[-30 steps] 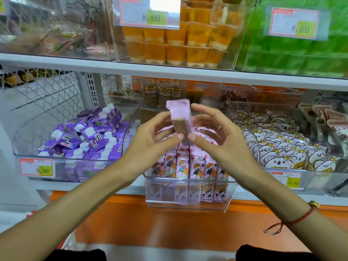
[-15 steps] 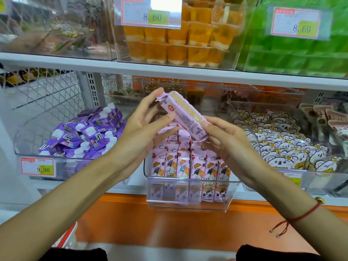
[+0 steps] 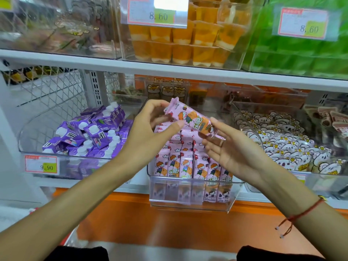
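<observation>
Two hands, the left hand (image 3: 148,136) and the right hand (image 3: 231,151), hold one pink packet (image 3: 190,117) above the clear bin (image 3: 190,180), whose front row (image 3: 185,164) shows six like packets. Three price tags can be read: one (image 3: 41,165) left of the bin and two (image 3: 157,14) (image 3: 304,24) above it.

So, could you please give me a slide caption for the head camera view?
Left hand and right hand hold a pink snack packet tilted above a clear bin of matching packets.

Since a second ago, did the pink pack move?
Yes. The pink pack tipped from upright to slanted above the bin, its lower end swinging right toward the bear snacks.
</observation>
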